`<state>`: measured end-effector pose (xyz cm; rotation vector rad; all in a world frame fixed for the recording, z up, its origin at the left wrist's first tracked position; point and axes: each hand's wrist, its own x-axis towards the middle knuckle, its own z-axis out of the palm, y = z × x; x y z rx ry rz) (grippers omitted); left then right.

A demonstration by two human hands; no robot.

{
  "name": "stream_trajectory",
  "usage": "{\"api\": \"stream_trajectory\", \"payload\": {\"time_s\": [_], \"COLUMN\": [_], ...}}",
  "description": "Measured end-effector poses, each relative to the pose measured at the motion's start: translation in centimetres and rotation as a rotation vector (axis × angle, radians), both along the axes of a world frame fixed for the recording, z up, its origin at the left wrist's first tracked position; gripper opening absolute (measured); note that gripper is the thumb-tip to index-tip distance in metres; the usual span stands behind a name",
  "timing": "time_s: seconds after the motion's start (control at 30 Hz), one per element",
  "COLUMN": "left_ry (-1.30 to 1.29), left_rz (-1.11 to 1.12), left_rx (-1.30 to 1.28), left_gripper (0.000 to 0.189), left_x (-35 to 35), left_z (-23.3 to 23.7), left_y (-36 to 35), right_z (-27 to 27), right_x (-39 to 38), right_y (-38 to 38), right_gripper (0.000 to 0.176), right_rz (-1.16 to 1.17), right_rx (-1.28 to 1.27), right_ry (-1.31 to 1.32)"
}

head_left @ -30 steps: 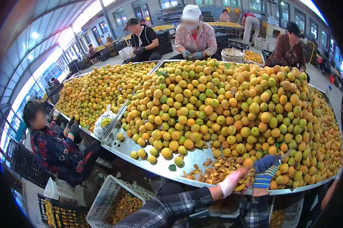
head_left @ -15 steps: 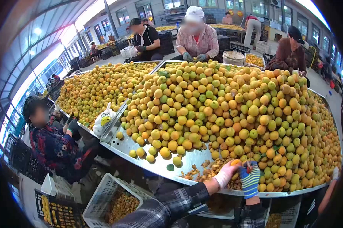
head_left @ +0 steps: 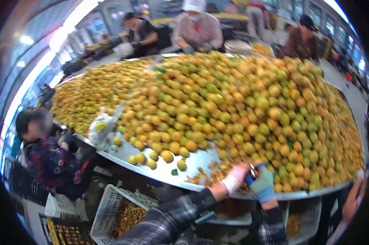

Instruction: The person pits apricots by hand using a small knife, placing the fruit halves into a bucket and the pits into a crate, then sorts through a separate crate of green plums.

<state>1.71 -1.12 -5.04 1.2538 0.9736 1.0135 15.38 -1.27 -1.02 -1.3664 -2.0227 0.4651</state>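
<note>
My left hand (head_left: 234, 178), in a pale glove, is closed at the near edge of the fruit table. At its fingertips shows a blurred orange apricot (head_left: 244, 166). Against it is my right hand (head_left: 262, 184), in a striped blue-green glove, its fingers wrapped around a small dark tool (head_left: 254, 171) with a shiny edge. Motion blur hides the tool's exact kind. Below and beside both hands lie brownish apricot scraps (head_left: 213, 173). Just beyond them rises a large heap of yellow-orange and greenish apricots (head_left: 233, 110).
The metal table (head_left: 151, 173) has a raised rim. A white plastic bag (head_left: 99, 128) sits at its left. Below stand a white crate (head_left: 104, 216) of scraps and a black crate (head_left: 68, 230) of fruit. Co-workers sit at left (head_left: 55, 159) and across the table (head_left: 197, 30).
The view has shifted and blurred, so the table appears higher and further left. My hands stay together at the table edge; the tool between them now shows more clearly.
</note>
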Motion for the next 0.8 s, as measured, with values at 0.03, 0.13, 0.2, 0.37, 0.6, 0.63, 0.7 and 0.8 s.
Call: {"api": "stream_trajectory", "payload": {"time_s": [0.03,0.13,0.2,0.37,0.6,0.63,0.7,0.8], "left_ry": [0.065,-0.230,-0.445,-0.073,0.823,0.895,0.953,1.033], "left_rz": [0.027,0.269,0.179,-0.503,-0.660,-0.690,-0.625,-0.555], "left_rx": [0.174,-0.284,-0.393,-0.352,-0.003,-0.072,0.075,0.292], "left_gripper": [0.034,0.035,0.036,0.023,0.045,0.050,0.054,0.061], "left_x": [-0.5,-0.4,0.1,-0.2,-0.6,-0.5,-0.6,-0.4], "left_z": [-1.1,2.8,3.9,2.1,-1.7,-0.9,-1.8,-1.2], "left_y": [0.4,-1.9,-3.0,-7.1,-9.0,-8.5,-8.6,-7.8], "right_z": [0.2,-2.0,-1.4,-0.4,-1.3,-0.2,-0.4,-1.5], "right_x": [-0.5,-0.9,-0.5,0.7,3.5,4.0,4.6,4.5], "right_y": [-0.1,0.8,1.0,2.2,3.1,2.9,3.3,3.6], "right_gripper": [0.036,0.024,0.023,0.031,0.032,0.036,0.035,0.039], "right_rz": [-0.035,-0.252,-0.179,-0.205,-0.283,-0.294,-0.326,-0.306], "right_rx": [-0.021,0.068,0.005,-0.444,-0.096,-0.121,-0.131,-0.196], "right_ry": [0.022,0.242,0.535,0.553,0.117,0.083,0.052,0.036]}}
